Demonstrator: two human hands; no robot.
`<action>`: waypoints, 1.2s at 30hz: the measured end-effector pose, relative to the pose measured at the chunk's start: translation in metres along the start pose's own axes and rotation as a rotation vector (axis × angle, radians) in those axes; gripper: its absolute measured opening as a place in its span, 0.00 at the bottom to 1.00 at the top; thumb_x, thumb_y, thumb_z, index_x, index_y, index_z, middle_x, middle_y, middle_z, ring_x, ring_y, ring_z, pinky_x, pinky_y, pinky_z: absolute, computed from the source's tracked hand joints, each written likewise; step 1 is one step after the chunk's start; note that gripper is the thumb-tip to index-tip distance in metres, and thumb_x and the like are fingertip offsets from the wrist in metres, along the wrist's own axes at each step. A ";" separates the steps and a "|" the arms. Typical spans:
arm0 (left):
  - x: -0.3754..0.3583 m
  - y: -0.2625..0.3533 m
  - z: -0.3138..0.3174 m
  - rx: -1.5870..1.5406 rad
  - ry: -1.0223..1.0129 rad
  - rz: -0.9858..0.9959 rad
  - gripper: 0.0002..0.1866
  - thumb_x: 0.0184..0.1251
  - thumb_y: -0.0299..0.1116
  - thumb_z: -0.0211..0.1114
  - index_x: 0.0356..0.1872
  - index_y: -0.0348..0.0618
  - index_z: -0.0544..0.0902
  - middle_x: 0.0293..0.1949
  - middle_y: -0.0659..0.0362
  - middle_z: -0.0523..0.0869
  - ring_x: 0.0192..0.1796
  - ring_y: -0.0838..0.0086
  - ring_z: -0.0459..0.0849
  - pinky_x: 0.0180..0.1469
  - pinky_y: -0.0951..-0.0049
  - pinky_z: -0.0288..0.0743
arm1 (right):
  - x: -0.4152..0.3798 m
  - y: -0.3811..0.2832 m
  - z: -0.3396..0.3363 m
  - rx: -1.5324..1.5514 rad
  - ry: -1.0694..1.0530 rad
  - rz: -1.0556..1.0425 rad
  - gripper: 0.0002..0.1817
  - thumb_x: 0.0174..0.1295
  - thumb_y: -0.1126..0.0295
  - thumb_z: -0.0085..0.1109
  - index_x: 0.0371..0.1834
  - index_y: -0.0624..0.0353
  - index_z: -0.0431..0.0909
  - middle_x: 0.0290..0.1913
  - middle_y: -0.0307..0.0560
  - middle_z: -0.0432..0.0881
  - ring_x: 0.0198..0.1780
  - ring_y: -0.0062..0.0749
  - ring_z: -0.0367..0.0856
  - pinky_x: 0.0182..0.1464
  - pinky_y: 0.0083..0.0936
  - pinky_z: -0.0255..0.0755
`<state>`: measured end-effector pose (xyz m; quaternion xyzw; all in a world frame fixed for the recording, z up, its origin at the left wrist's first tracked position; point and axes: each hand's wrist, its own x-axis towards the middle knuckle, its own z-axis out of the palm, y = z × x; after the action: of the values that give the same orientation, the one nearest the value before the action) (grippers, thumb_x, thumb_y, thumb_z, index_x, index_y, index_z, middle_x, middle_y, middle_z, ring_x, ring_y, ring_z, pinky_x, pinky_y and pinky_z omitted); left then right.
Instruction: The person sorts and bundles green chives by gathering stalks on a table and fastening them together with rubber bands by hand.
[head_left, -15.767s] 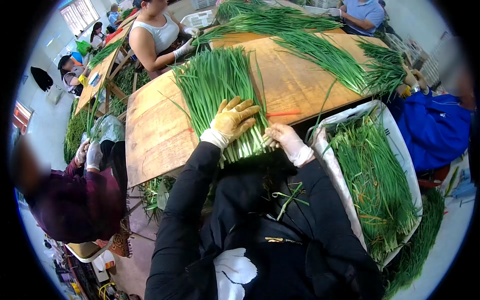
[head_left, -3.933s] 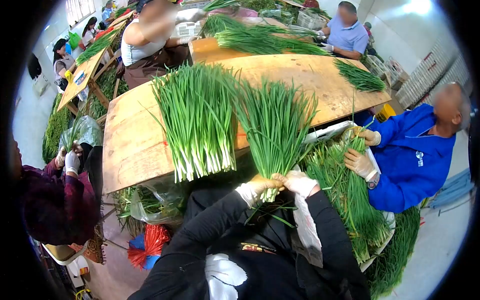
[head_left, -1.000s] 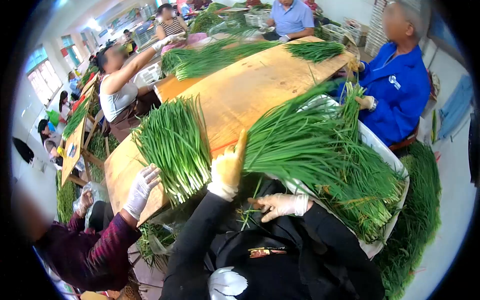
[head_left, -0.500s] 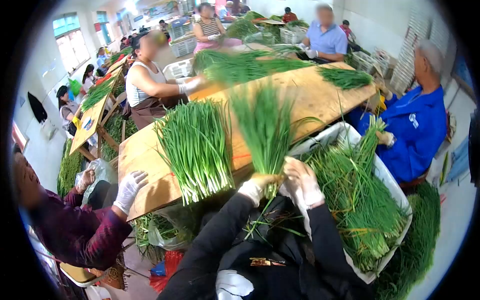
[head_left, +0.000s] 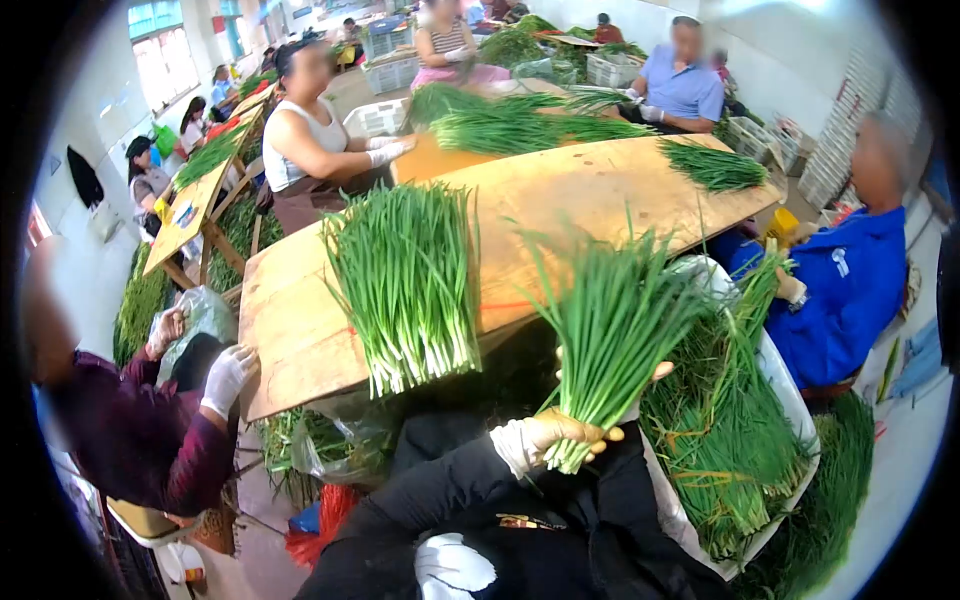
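Head view: left hand (head_left: 560,432) gripped chive bunch (head_left: 610,335) at its roots.
Axis: blades fanned up-right.
Right hand (head_left: 660,372): behind bunch, grip unclear.

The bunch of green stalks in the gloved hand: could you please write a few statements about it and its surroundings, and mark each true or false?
1. The left hand grips a bunch of green stalks near its cut ends. True.
2. The bunch lies flat on the wooden table. False: it is held up off the table, leaves fanning upward.
3. A second pile of stalks lies on the table, to the left of the held bunch. True.
4. The white crate on the right holds only red rubber bands. False: it holds more green stalks.
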<state>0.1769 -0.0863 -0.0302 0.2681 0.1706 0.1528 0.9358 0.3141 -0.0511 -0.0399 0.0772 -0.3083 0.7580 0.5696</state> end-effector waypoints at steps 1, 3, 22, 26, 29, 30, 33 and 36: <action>-0.003 -0.001 0.002 0.009 -0.030 0.019 0.19 0.56 0.25 0.63 0.49 0.38 0.73 0.43 0.52 0.81 0.31 0.78 0.80 0.32 0.78 0.79 | 0.001 -0.004 -0.001 -0.019 0.016 -0.026 0.53 0.45 0.31 0.50 0.66 0.61 0.52 0.63 0.65 0.57 0.58 0.52 0.67 0.52 0.44 0.71; -0.015 -0.001 0.008 0.019 -0.023 0.047 0.18 0.55 0.24 0.63 0.49 0.37 0.72 0.42 0.51 0.82 0.31 0.77 0.79 0.33 0.79 0.78 | 0.003 -0.005 -0.003 -0.047 0.052 -0.062 0.50 0.49 0.34 0.50 0.66 0.61 0.50 0.65 0.63 0.53 0.56 0.48 0.68 0.48 0.40 0.73; -0.108 0.122 -0.082 -0.556 0.307 0.722 0.11 0.59 0.24 0.55 0.42 0.29 0.70 0.40 0.47 0.82 0.31 0.67 0.83 0.34 0.72 0.82 | 0.249 0.106 -0.054 -1.075 0.351 0.270 0.37 0.53 0.43 0.56 0.57 0.62 0.66 0.52 0.47 0.73 0.50 0.33 0.73 0.51 0.32 0.68; -0.113 0.116 -0.089 -0.593 0.479 0.703 0.08 0.57 0.23 0.56 0.37 0.30 0.73 0.38 0.47 0.82 0.31 0.69 0.82 0.32 0.74 0.80 | 0.214 0.108 -0.045 -1.076 0.463 0.344 0.38 0.58 0.51 0.55 0.67 0.59 0.53 0.66 0.51 0.58 0.63 0.33 0.62 0.62 0.28 0.55; -0.110 0.115 -0.093 -0.539 0.419 0.709 0.10 0.57 0.23 0.56 0.39 0.29 0.73 0.38 0.47 0.82 0.31 0.68 0.82 0.31 0.73 0.80 | 0.201 0.111 -0.014 -1.263 0.233 0.126 0.39 0.55 0.48 0.56 0.67 0.54 0.54 0.66 0.48 0.58 0.66 0.34 0.56 0.65 0.29 0.51; -0.107 0.114 -0.100 -0.503 0.429 0.680 0.10 0.58 0.25 0.57 0.40 0.31 0.73 0.38 0.47 0.81 0.32 0.67 0.82 0.32 0.69 0.80 | 0.201 0.114 -0.001 -1.422 0.008 0.039 0.40 0.53 0.47 0.58 0.66 0.53 0.55 0.68 0.50 0.54 0.69 0.38 0.50 0.67 0.32 0.45; -0.111 0.109 -0.086 -0.361 0.402 0.654 0.11 0.59 0.31 0.60 0.41 0.38 0.76 0.36 0.53 0.81 0.37 0.68 0.82 0.37 0.65 0.79 | 0.199 0.123 0.019 -1.685 -0.050 0.571 0.42 0.43 0.43 0.64 0.65 0.33 0.58 0.71 0.51 0.39 0.72 0.47 0.33 0.69 0.42 0.36; -0.118 0.089 -0.069 -0.131 0.487 0.721 0.13 0.57 0.33 0.62 0.41 0.38 0.76 0.37 0.55 0.82 0.39 0.71 0.80 0.42 0.71 0.74 | 0.202 0.136 -0.004 -1.753 -0.030 0.643 0.46 0.40 0.43 0.66 0.66 0.31 0.55 0.71 0.52 0.38 0.71 0.52 0.32 0.69 0.43 0.35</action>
<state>0.0266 -0.0275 -0.0079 0.2068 0.2717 0.5389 0.7700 0.1224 0.0943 0.0001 -0.4594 -0.7840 0.3750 0.1835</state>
